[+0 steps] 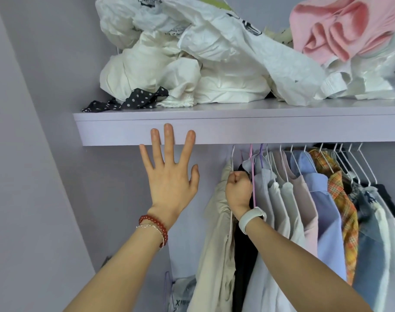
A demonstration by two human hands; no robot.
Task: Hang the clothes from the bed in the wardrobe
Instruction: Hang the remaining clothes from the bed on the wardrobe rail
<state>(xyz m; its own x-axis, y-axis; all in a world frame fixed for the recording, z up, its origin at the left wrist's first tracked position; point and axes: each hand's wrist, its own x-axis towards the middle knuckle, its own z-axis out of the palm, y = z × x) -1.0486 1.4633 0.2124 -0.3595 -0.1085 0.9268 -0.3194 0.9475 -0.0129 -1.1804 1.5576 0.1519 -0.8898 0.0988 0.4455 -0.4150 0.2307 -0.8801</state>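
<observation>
Two bare forearms reach up from the bottom of the view into the wardrobe. The left hand [169, 176], with bracelets at the wrist, is spread flat, fingers straight, its tips over the front edge of the shelf [237, 129], though contact cannot be told. The right hand [238, 189] is a closed fist around the top of a hanger carrying a dark garment [244, 266], between a beige coat [216, 255] and a row of hung shirts [304, 199]. The rail is hidden behind the shelf edge, so whether this hook is seated cannot be seen. Judging by that grip, one piece is being hung now; the bed is out of view, so what remains is unknown.
</observation>
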